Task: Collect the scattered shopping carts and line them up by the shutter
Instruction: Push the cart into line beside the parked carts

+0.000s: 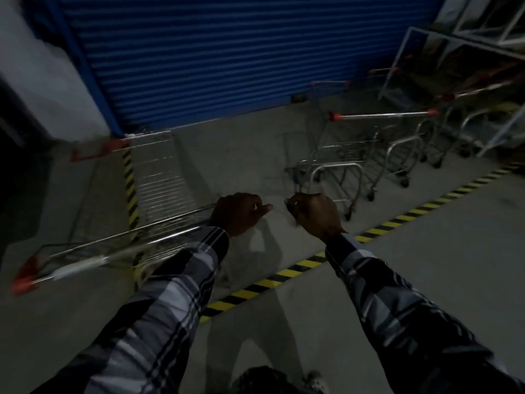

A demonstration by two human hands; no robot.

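Observation:
A blue roller shutter point(227, 58) fills the far wall. At the left a wire shopping cart point(159, 177) with red-capped handle ends stands blurred, its top rim running up to my left hand point(238, 214). That hand's fingers curl at the rim's end and the thumb points right. My right hand point(315, 216) is a curled fist over the bare floor, a short gap from the left, with nothing visible in it. Several more carts point(377, 137) with red-tipped handles stand nested at the right by the shutter's end.
Yellow-and-black hazard tape point(284, 275) runs diagonally over the concrete floor and another strip point(129, 183) passes under the left cart. White metal frames and clutter point(468, 61) fill the far right corner. A pale wall point(37, 81) stands at the left.

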